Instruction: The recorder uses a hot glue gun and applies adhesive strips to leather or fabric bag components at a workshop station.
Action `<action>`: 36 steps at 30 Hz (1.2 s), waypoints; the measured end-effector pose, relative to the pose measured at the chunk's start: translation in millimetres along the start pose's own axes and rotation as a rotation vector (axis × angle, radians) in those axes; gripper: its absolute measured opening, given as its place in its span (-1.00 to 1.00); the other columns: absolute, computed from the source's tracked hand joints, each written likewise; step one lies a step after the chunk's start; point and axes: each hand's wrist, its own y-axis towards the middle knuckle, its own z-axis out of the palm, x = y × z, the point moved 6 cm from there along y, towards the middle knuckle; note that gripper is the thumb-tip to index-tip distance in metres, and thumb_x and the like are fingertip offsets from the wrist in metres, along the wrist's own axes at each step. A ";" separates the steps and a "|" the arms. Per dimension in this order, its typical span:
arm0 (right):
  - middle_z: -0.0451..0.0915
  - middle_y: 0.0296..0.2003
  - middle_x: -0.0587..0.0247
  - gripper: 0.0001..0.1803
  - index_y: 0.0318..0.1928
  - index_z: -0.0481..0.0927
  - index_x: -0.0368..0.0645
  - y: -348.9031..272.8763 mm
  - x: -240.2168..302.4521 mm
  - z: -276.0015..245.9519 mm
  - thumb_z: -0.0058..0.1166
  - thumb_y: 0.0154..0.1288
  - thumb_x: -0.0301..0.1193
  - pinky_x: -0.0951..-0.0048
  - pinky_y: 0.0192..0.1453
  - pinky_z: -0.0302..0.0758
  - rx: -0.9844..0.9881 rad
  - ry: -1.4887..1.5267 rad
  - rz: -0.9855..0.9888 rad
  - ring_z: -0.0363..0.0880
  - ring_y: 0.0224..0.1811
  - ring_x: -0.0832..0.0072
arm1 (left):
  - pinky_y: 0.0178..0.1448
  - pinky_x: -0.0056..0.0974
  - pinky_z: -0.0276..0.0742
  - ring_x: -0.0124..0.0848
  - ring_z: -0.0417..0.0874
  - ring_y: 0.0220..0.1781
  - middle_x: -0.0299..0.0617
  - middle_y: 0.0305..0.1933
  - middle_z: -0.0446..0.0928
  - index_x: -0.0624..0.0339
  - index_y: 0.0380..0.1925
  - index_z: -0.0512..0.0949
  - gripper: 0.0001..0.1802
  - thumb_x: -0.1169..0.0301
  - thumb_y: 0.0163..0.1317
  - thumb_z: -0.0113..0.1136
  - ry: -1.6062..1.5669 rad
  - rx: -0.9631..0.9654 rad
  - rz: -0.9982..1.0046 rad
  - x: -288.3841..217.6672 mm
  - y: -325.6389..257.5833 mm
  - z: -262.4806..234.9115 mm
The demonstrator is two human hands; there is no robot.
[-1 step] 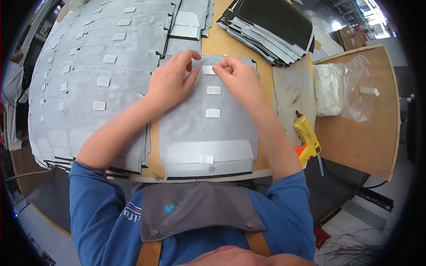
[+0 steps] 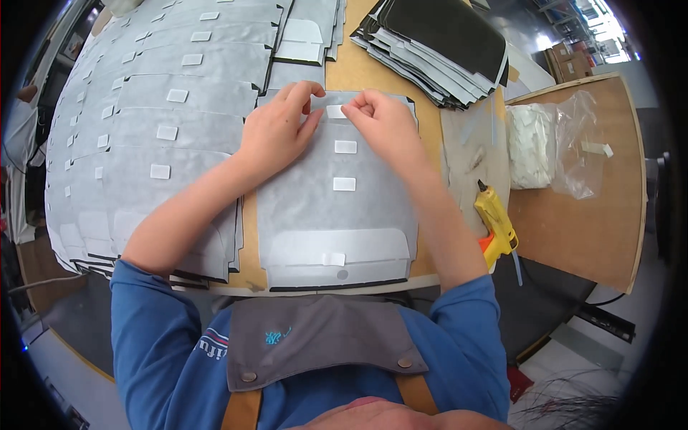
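A grey sheet panel [image 2: 301,204] with a black lower edge lies flat in front of me. Small white rectangular tabs sit on it in a column: a middle tab [image 2: 345,147], a lower tab [image 2: 344,184] and another tab [image 2: 333,259] near the front edge. At the top of the column is a further white tab [image 2: 335,112]. My right hand [image 2: 383,125] is closed in a pinch at that tab's right end, its thumb and forefinger together. On the tab's other side, my left hand [image 2: 283,122] rests on the panel, fingers curved and thumb apart, holding nothing.
Overlapping grey panels with white tabs [image 2: 136,186] cover the table's left side. A stack of black and grey panels [image 2: 444,43] lies at the far right. A yellow glue gun [image 2: 496,222] is right of my right forearm, near a plastic-wrapped white pack [image 2: 530,147] on a wooden board [image 2: 580,229].
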 end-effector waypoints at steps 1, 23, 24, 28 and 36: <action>0.66 -0.45 0.19 -0.74 -0.27 0.65 -0.21 6.7 -1.8 2.1 0.23 0.26 -0.25 0.37 -0.28 0.51 0.011 -0.077 0.001 0.62 -0.42 0.39 | -0.37 -0.23 0.49 -0.33 0.58 -0.47 -0.31 -0.29 0.52 -0.02 -0.01 0.47 -0.75 0.34 0.32 0.18 0.013 -0.008 0.024 2.8 0.4 3.1; 0.64 -0.32 0.17 -0.76 -0.14 0.63 -0.14 25.5 -23.1 -3.9 0.22 0.23 -0.31 0.29 -0.19 0.54 -0.041 -0.308 0.018 0.65 -0.28 0.29 | -0.38 -0.26 0.56 -0.34 0.64 -0.40 -0.37 -0.27 0.54 -0.23 0.00 0.63 -0.70 0.38 0.28 0.21 0.159 -0.005 0.261 1.4 -4.0 16.7; 0.64 -0.32 0.17 -0.76 -0.14 0.63 -0.14 22.4 -23.4 -3.5 0.22 0.23 -0.31 0.29 -0.19 0.54 -0.041 -0.310 0.018 0.65 -0.28 0.29 | -0.38 -0.26 0.56 -0.34 0.64 -0.40 -0.37 -0.27 0.54 -0.23 0.00 0.63 -0.70 0.38 0.28 0.21 0.158 -0.006 0.261 0.8 -3.9 16.8; 0.56 -0.22 0.20 -0.72 0.00 0.58 -0.06 -5.1 -11.6 -5.5 0.18 0.29 -0.36 0.24 -0.17 0.53 -0.229 -0.380 -0.243 0.59 -0.28 0.26 | -0.38 -0.26 0.56 -0.32 0.65 -0.39 -0.36 -0.27 0.54 -0.21 0.03 0.62 -0.67 0.39 0.28 0.20 0.138 -0.038 0.184 1.2 -3.3 15.3; 0.50 -0.21 0.25 -0.51 0.25 0.54 0.09 -40.8 -10.4 6.3 0.20 0.31 -0.24 0.27 -0.16 0.51 -0.142 -0.672 -0.407 0.55 -0.23 0.31 | -0.40 -0.28 0.55 -0.37 0.63 -0.41 -0.37 -0.28 0.53 -0.22 0.01 0.67 -0.68 0.39 0.27 0.22 0.146 -0.011 0.212 1.7 -4.1 16.9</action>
